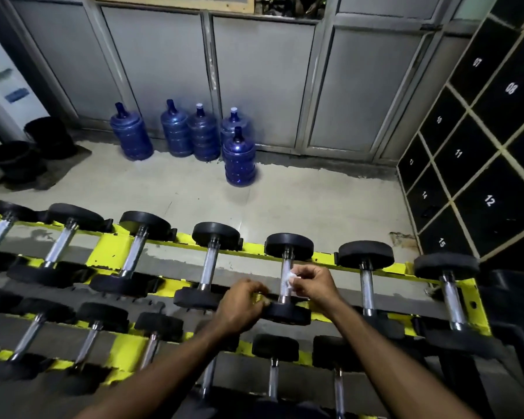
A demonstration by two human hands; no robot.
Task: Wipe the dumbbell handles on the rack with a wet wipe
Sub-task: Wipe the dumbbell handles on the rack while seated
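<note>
Yellow rack (112,251) — right hand (315,284) pinches wet wipe (291,278) against handle (286,265).

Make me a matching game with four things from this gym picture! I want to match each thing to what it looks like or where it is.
Things
1. wet wipe
2. water bottles
3. buckets
4. lockers

Clues
A. blue, standing in a group
B. black with white numbers, far right
C. white, pinched in the right hand against a dumbbell handle
D. black and round, far left

Pairs: 1-C, 2-A, 3-D, 4-B
</note>
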